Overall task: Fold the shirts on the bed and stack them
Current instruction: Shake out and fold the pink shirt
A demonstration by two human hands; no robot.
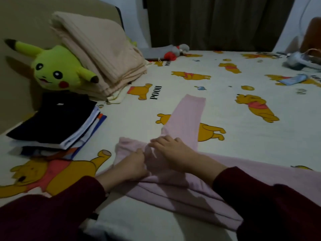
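Hands are seen low in the frame's center on a pink shirt [182, 181] spread across the bed [225, 105]: the left hand [133, 164] is curled, pinching a bunched fold, while the right hand [171, 150] is pressed flat, fingers spread. One sleeve is stretched toward mid-frame. The fold would best be smoothed flat before creasing. Folded shirts [57, 122] are stacked at left.

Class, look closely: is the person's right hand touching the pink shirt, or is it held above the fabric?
Touching. The head view shows the right hand lying on the pink shirt, its fingers pressed against the fabric with no gap.
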